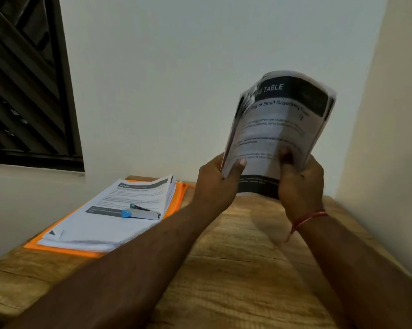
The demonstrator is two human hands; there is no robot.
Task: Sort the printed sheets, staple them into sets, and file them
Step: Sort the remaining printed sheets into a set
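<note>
Gripping bowed sheaf of printed sheets (278,119) at bottom, left hand (214,181) and right hand (302,186) curled round it. Risks pages slipping, mixing order if grip loosens.

Stapler (142,212) on paper stack (110,217), stack on folder (176,198), left on table (236,269).
</note>
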